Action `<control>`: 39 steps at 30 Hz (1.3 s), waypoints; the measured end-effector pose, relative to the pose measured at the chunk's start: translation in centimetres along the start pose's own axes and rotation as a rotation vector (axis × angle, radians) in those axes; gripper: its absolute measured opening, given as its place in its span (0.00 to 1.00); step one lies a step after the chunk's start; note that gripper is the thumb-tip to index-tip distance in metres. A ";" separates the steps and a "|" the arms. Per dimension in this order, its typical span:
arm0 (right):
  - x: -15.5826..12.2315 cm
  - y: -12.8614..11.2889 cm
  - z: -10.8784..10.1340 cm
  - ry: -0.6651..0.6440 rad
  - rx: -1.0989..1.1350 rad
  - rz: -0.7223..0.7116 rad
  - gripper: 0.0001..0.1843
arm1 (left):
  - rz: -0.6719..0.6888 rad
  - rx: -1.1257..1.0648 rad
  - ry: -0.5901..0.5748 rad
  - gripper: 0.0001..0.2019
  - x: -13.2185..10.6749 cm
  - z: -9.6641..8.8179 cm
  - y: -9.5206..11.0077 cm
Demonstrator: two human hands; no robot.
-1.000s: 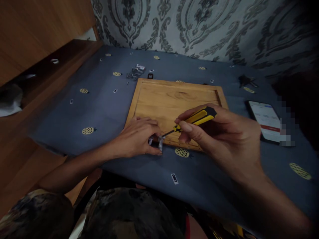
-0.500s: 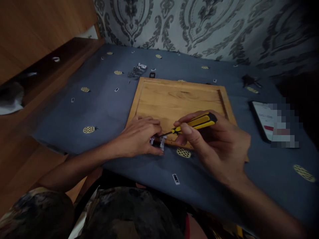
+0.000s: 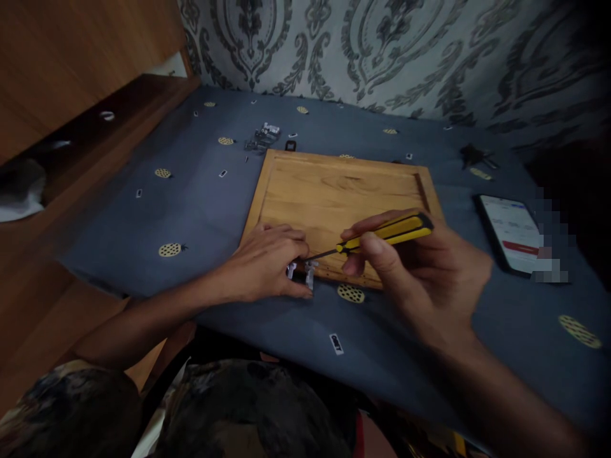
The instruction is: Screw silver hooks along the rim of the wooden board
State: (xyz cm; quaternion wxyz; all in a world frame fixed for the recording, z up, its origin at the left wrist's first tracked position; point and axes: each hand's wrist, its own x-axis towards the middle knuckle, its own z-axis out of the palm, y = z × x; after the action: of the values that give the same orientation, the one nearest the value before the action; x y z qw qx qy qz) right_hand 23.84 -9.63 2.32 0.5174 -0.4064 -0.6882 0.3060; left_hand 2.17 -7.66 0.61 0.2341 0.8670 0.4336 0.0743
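A yellow and black screwdriver [image 3: 389, 234] is gripped in my right hand [image 3: 424, 280], its handle between thumb and fingers. Its thin shaft slants down to the left and reaches a small shiny bracket [image 3: 310, 275] at the near edge of a wooden board [image 3: 334, 203]. My left hand [image 3: 272, 261] is curled round that bracket, thumb below and fingers above, resting on the board's front left corner. The fingers hide part of the bracket and the exact contact of the screwdriver tip. Small dark holes run along the board's near edge.
Behind the board lie a pile of small metal parts [image 3: 263, 137] and a dark ring-like piece [image 3: 291, 146]. A phone [image 3: 510, 232] rests to the right, with a dark object [image 3: 477, 156] farther back. A patterned blue cloth [image 3: 191, 210] covers the surface; wooden furniture stands left.
My right hand and the screwdriver have shifted slightly to the right, and more of the shaft shows. My left hand stays in nearly the same place on the bracket.
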 end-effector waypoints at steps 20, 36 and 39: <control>0.1 0.4 -0.3 0.093 0.008 0.010 0.09 | 0.024 -0.049 0.018 0.15 -0.1 -0.1 -0.2; 0.2 -0.2 -0.1 0.045 0.062 -0.007 0.07 | 0.009 -0.027 -0.013 0.16 -0.1 -0.3 0.1; 0.3 -0.3 -0.1 0.028 0.039 -0.044 0.08 | 0.020 -0.028 0.003 0.15 0.0 -0.3 0.0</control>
State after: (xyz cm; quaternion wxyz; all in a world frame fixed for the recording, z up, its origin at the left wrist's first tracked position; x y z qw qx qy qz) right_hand 23.79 -9.51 2.73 0.5412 -0.3853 -0.6835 0.3024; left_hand 2.08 -7.61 0.90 0.2448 0.8678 0.4242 0.0837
